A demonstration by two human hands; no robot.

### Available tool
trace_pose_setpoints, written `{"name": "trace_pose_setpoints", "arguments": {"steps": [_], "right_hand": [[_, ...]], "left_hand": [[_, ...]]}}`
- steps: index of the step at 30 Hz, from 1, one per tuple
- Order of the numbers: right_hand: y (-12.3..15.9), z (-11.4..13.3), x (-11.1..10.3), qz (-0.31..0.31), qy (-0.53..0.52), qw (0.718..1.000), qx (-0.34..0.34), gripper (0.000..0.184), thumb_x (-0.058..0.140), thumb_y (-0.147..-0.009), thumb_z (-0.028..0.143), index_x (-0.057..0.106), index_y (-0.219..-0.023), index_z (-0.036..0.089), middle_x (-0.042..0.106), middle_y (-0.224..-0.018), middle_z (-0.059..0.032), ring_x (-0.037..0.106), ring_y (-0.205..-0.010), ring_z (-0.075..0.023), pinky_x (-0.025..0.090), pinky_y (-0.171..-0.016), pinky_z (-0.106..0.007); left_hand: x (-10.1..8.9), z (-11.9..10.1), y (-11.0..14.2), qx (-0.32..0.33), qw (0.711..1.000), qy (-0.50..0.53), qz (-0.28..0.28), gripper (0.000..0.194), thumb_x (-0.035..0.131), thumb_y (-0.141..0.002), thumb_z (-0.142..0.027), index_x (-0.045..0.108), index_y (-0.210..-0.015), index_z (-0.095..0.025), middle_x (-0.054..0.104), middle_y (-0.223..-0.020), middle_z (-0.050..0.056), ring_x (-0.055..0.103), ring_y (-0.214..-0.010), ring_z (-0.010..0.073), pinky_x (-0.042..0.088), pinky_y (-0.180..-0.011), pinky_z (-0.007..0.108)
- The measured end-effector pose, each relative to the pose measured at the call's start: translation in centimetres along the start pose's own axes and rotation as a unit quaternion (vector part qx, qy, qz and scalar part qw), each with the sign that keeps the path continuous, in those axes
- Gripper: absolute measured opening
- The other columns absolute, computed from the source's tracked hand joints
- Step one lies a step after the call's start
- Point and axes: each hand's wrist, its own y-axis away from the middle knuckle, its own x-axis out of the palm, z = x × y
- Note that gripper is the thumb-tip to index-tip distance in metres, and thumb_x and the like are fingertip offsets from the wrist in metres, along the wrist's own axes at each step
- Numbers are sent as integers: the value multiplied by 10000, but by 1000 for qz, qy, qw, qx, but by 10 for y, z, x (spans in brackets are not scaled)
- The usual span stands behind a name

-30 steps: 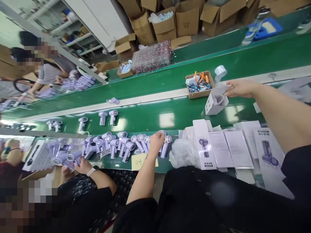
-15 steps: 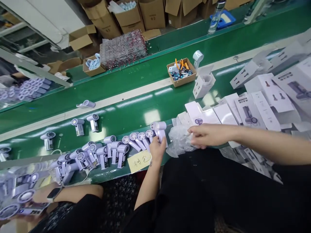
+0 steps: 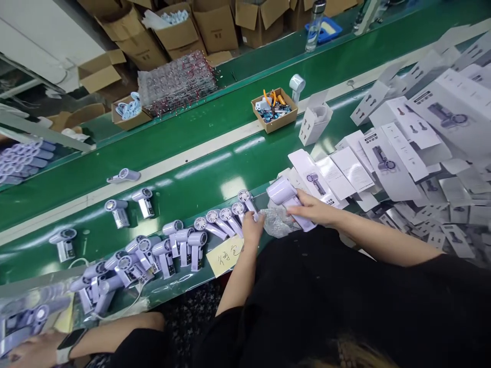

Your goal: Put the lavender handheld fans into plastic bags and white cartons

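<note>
My right hand [image 3: 312, 207] is closed around the handle of a light purple handheld fan [image 3: 283, 191], its round head pointing up and left. Under that fan lies a crumpled clear plastic bag [image 3: 276, 222]. Just left of the bag is my left hand [image 3: 252, 229], fingers curled. It touches the bag's edge and the lower handle of another purple fan [image 3: 244, 196]; which of them it grips, I cannot tell. A row of similar fans [image 3: 225, 214] leans beside it, above a yellow handwritten note [image 3: 224, 255].
White printed boxes [image 3: 383, 158] crowd the right side. A small carton [image 3: 276, 115] with orange-handled tools stands across the green bench. More fans [image 3: 143, 250] are grouped at left, near a co-worker's hand [image 3: 38, 350] with a watch. Brown cartons [image 3: 215, 30] line the back.
The purple fan has passed from my left hand to my right, which has let go of the plastic bag. My left hand stays low beside the row. The view has shifted slightly.
</note>
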Motion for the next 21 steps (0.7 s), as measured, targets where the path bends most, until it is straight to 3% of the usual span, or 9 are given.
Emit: {"name": "trace_pose_setpoints", "arguments": {"steps": [2,3,7,9,11,13,16,19,21], "right_hand": [[14,4,-7,2,-66,996,51,483,573,-862,384,367,-1262,208,629,-834,-29,623,-654,-143,535,-587,-274],[19,4,-8,9,-107,992,64,454,576,-858,377,389,-1231,198,630,-819,-35,629,-648,-147,539,-567,-270],[33,-1,-1,104,-227,963,105,524,689,-772,302,410,-1195,171,644,-921,-83,680,-798,-207,577,-579,-289],[34,-5,10,162,-248,945,139,660,728,-741,270,338,-1266,183,650,-952,-95,694,-828,-234,589,-587,-311],[31,-8,20,189,-263,934,148,798,752,-718,249,247,-1335,213,654,-960,-87,704,-827,-248,594,-595,-330],[26,-11,27,192,-273,933,137,839,762,-701,223,240,-1357,230,650,-981,-77,706,-833,-246,598,-610,-333],[22,-14,27,191,-259,938,131,660,754,-698,199,412,-1262,201,644,-1006,-78,706,-810,-226,601,-599,-307],[24,-16,21,128,-231,955,131,474,749,-708,220,514,-1117,171,645,-965,-68,700,-768,-207,593,-552,-275],[27,-17,20,76,-215,966,122,426,747,-713,251,529,-1068,162,636,-949,-67,695,-755,-210,587,-516,-273]], "left_hand": [[5,8,-7,-10,994,-40,96,116,694,-648,-221,620,-715,-160,636,-711,65,614,-803,243,446,-751,327],[5,10,-7,-7,992,-42,118,74,675,-652,-194,611,-675,-164,618,-658,47,612,-753,228,445,-725,317],[-13,-4,11,1,994,77,83,139,592,-762,-311,612,-756,-173,559,-575,-17,542,-564,142,420,-572,250],[-28,-20,24,26,979,191,62,225,626,-749,-395,613,-768,-171,562,-584,-27,511,-535,117,400,-527,225],[-42,-37,36,61,953,285,78,249,681,-702,-402,634,-753,-163,613,-649,-9,540,-587,118,420,-554,222],[-51,-49,44,58,925,357,112,241,710,-673,-377,663,-765,-159,658,-715,13,577,-653,133,451,-608,238],[-53,-51,49,1,888,439,139,258,737,-642,-380,683,-774,-164,661,-698,12,567,-616,123,453,-599,246],[-50,-43,51,3,866,488,105,261,759,-621,-395,672,-740,-178,630,-662,-11,538,-594,106,448,-609,245],[-48,-39,55,49,876,475,65,239,742,-658,-399,669,-741,-188,624,-689,-13,549,-655,116,457,-675,258]]}}
